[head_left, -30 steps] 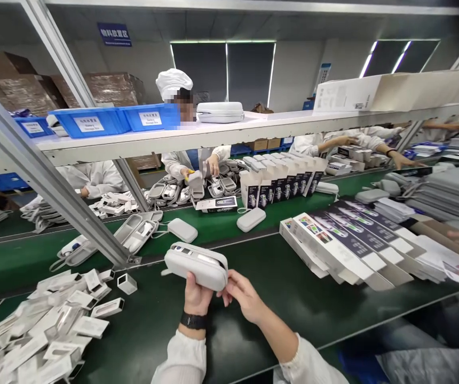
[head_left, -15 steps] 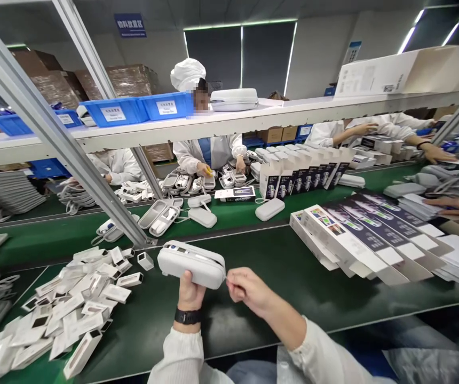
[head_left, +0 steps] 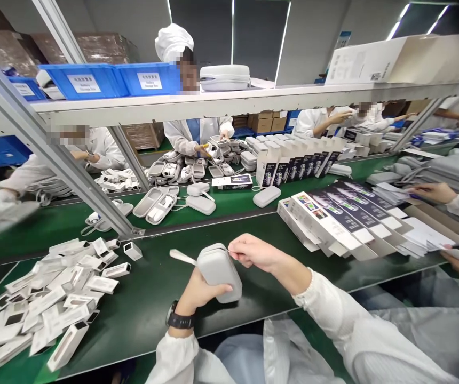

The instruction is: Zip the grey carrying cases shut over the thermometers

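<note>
Resting above the green table [head_left: 253, 298], a grey zip case [head_left: 220, 271] is gripped from below by the left hand [head_left: 202, 292], fingers wrapped round its side, its strap [head_left: 182, 257] sticking out to the left. The right hand [head_left: 253, 252] is pinched shut on the zipper pull at the case's upper edge. Left of the hands lies a heap of small white cartons [head_left: 49, 304]; to the right, a fanned row of printed boxes [head_left: 333, 218].
</note>
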Tool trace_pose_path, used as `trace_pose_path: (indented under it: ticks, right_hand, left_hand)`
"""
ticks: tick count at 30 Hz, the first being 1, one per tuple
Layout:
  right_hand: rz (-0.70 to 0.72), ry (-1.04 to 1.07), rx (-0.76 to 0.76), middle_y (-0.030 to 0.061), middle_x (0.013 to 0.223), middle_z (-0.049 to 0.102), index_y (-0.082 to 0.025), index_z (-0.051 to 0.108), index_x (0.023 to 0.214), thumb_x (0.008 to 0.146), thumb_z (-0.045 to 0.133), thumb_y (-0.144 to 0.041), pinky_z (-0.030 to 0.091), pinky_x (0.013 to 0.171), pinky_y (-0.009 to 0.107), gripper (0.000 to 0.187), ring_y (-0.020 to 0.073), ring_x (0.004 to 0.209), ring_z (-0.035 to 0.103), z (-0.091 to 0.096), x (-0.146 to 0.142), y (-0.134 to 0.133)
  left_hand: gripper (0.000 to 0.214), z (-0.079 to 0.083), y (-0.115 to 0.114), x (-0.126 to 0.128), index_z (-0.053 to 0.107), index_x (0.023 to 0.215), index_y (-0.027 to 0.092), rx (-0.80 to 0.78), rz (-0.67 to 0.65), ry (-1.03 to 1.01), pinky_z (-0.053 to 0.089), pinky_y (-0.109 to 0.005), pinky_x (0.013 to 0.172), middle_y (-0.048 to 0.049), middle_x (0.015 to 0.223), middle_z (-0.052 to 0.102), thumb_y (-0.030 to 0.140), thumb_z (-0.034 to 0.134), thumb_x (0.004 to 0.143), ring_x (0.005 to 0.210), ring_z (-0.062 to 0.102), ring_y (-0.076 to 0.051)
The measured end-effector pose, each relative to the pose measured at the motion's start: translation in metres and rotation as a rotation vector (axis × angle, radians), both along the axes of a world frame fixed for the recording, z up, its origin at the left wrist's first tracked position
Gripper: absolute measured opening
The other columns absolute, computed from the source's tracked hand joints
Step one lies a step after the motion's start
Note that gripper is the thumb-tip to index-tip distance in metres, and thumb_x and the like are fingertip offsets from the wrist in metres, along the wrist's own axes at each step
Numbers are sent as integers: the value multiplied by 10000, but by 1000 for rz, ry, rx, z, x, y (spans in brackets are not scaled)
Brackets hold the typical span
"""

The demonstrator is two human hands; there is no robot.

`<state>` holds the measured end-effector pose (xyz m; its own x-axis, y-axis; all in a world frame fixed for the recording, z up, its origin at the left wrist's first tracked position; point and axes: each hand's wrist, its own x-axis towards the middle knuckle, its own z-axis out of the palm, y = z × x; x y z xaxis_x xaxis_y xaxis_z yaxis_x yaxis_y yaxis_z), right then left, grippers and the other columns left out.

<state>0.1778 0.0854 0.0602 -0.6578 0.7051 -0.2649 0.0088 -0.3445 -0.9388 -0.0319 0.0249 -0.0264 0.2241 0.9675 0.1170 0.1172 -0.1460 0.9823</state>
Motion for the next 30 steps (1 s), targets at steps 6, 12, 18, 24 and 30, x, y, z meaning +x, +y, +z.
trace_pose_path:
  ticks: [6,12,18,24,30]
  right_hand:
    - [34,158,-159,-123,425,247,-185,484,608,836,584,-248,152,426,220,256,42,381,152,7,7,-7]
    - [-68,375,-38,-113,420,291,-175,529,655,918,614,-370,194,475,236,338,55,401,199,3,-7,-35]
    - [-103,223,-90,-132,404,232,-194,479,592,846,661,-411,149,454,237,381,42,390,136,-18,-9,-50]
    - [-142,61,-15,-110,447,263,-184,502,585,805,619,-356,95,451,241,303,44,418,137,-2,3,-40]
    - [78,-381,554,-34,516,414,-181,501,554,856,507,-243,222,499,257,308,92,499,342,20,3,-22]
  left_hand:
    - [485,40,-1,-11,698,1086,213,59,-81,275,563,-394,771,-57,955,732,404,875,676,859,680,-275]
    - [747,40,-1,-4,536,1334,223,260,60,-112,498,-468,981,-129,1296,628,389,861,682,1146,620,-334]
    - [670,10,-15,0,526,1196,212,175,154,-251,543,-449,841,-114,1105,674,392,869,650,976,673,-314]
    - [593,26,-23,4,572,1177,229,146,122,52,513,-405,876,-75,1124,681,365,861,678,1003,654,-285]
    - [572,47,-29,15,520,1327,298,103,7,444,478,-355,766,-53,1078,721,411,736,809,919,689,-291]
